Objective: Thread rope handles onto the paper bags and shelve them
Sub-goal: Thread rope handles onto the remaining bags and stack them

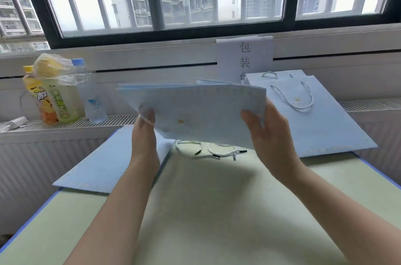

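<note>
Both hands hold one flat, folded paper bag (195, 110) up in the air at the centre of the frame, above the table (206, 210). The left hand (144, 134) has its grip on the bag's lower left corner, thumb on the near face and fingers hidden behind. The right hand (267, 134) grasps the bag's right edge the same way, thumb laid across the near face. Neither grip is released; both are pinching paper, not rope.

The bag's long axis runs left to right across the frame, tilted so its far edge is higher. No handle shows on it, so I judge it still needs threading.

The relation that matters: the loose rope handles (208, 151) lie on the table directly below and just beyond the held bag, between the two wrists, their dark tips pointing toward the lower right. They look slightly nearer the right hand, though either could reach them once one grip lets go.

Further out, a stack of unthreaded bags (97, 162) lies flat at left-centre, and finished bags (314, 117) with handles already threaded lie at right-centre, beneath a paper sign (245, 56). Drink bottles (58, 95) stand on the sill at the upper left. No shelf is in view.
</note>
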A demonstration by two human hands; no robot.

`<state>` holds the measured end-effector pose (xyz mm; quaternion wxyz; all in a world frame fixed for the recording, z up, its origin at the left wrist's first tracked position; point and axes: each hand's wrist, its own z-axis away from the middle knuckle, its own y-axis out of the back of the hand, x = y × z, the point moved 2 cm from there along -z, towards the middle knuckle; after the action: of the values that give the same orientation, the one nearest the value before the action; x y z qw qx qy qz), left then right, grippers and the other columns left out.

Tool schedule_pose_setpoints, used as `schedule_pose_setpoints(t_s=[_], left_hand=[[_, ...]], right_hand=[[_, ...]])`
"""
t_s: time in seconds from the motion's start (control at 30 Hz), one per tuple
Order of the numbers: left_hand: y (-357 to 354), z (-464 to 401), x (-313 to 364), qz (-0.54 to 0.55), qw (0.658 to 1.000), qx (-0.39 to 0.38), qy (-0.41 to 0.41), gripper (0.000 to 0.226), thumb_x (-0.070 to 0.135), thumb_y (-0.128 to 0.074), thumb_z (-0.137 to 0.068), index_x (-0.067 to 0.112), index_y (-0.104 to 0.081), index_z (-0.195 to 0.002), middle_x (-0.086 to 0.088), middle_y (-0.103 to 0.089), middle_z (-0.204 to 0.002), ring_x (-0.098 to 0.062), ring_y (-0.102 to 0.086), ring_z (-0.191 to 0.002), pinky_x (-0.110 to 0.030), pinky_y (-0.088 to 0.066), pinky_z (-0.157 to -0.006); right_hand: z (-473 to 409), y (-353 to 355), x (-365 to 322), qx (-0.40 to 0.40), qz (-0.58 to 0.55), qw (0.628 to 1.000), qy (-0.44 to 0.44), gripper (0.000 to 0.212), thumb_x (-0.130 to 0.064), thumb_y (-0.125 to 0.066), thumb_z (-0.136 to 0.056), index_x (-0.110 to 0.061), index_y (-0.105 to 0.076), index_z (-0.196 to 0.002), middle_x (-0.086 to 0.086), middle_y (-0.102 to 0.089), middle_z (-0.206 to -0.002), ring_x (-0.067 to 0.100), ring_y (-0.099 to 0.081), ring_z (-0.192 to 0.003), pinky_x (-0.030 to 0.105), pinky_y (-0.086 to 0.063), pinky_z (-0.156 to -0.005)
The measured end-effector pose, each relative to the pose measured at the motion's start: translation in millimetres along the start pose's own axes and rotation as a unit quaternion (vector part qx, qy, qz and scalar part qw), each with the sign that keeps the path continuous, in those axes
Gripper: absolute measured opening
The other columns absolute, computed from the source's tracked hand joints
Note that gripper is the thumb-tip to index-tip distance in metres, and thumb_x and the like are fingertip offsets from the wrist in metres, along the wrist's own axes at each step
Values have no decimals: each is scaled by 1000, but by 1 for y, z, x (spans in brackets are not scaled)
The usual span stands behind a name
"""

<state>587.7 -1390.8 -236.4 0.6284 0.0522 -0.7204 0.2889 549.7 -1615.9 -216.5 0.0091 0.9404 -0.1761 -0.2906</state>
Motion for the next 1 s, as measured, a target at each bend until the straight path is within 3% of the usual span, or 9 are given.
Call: schedule_pose_setpoints(t_s=[0.1, 0.17, 0.3, 0.4, 0.5, 0.67, 0.77, 0.9, 1.0], left_hand=[[-7, 5, 8, 195, 970, -116, 85, 64, 56, -23, -99, 11, -39, -142, -11, -46, -142, -29, -42, -133, -52, -37, -105], [-9, 6, 7, 224, 956, -158, 108, 70, 59, -19, -98, 7, -41, -139, -18, -47, -141, -31, -44, -132, -54, -40, -101], [-20, 21, 0, 221, 918, -302, 128, 88, 72, -17, -88, 4, -42, -139, -17, -49, -140, -33, -48, -129, -49, -38, -105], [-26, 33, -5, 141, 920, -347, 112, 59, 45, -33, -98, 0, -47, -134, -19, -54, -134, -34, -51, -126, -48, -38, -106], [-26, 30, -13, 78, 952, -272, 113, 36, 11, -43, -94, -3, -54, -125, -17, -64, -121, -32, -62, -111, -44, -47, -97], [-5, 10, -12, 106, 987, -56, 109, 17, 7, -57, -87, 5, -62, -104, -14, -69, -108, -31, -67, -94, -42, -56, -76], [3, 2, -11, 126, 986, 31, 101, 16, 2, -58, -86, 7, -58, -100, -15, -66, -108, -32, -66, -94, -49, -54, -85], [6, -2, -17, 119, 985, 52, 115, 10, -1, -57, -86, 9, -57, -85, -13, -65, -98, -31, -65, -86, -51, -52, -88], [7, -3, -19, 118, 984, 54, 125, 13, -1, -57, -86, 8, -58, -95, -13, -65, -100, -27, -64, -80, -44, -55, -77]], right_hand=[[5, -4, -4, -24, 77, 986, 149, 30, 5, -53, -89, -19, -56, -106, -11, -59, -83, -8, -50, -77, 7, -39, -75], [11, -10, 0, -85, 111, 969, 202, 35, 8, -48, -89, -14, -58, -114, 0, -63, -100, 11, -59, -92, 23, -46, -82], [26, -25, 12, -161, 207, 944, 200, 57, 17, -47, -79, -17, -55, -124, 7, -60, -110, 25, -55, -100, 39, -44, -91], [28, -29, 17, -192, 233, 932, 200, 57, 15, -43, -78, -16, -58, -123, 8, -60, -109, 23, -51, -101, 42, -35, -106], [29, -30, 21, -191, 230, 940, 163, 60, 16, -50, -72, -11, -55, -124, 8, -58, -112, 23, -49, -104, 42, -34, -108], [23, -22, 41, -60, 297, 951, -65, 57, 13, -55, -75, 5, -41, -129, 19, -44, -124, 33, -38, -117, 32, -24, -105], [23, -17, 56, -150, 303, 926, -166, 44, -6, -50, -91, 0, -39, -133, 14, -41, -133, 27, -31, -127, 23, -17, -103], [38, -28, 63, -375, 326, 854, -157, 38, -31, -49, -95, -16, -49, -130, 5, -45, -135, 24, -35, -127, 30, -29, -105], [38, -28, 58, -390, 382, 828, -129, 24, -34, -49, -95, -17, -55, -110, 4, -52, -119, 25, -43, -117, 37, -38, -96]])
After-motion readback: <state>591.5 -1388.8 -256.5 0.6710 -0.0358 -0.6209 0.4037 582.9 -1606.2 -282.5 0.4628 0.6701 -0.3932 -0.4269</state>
